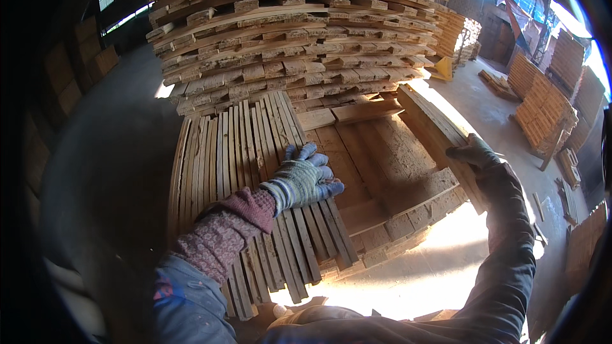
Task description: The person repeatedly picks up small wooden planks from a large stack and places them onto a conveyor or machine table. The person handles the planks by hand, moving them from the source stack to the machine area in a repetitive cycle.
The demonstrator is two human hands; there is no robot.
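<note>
My left hand (303, 175), in a striped knit glove, rests on a row of narrow wooden slats (245, 146). Its fingers are spread over the slats' right edge. The slats stand side by side across the left part of a low wooden stack (401, 223). At the stack's right side, my right hand (475, 153), in a dark glove, grips the near end of a long wooden board (437, 130); its fingers on the outer side are partly hidden. Between the hands lie flat planks (363, 159) dusted with sawdust.
A tall pile of rough boards (287, 44) rises just beyond the work stack. More stacked lumber (545, 114) stands to the right on the concrete floor (472, 102), with loose strips (566, 200) nearby. Dark stacks (70, 70) line the shaded left side.
</note>
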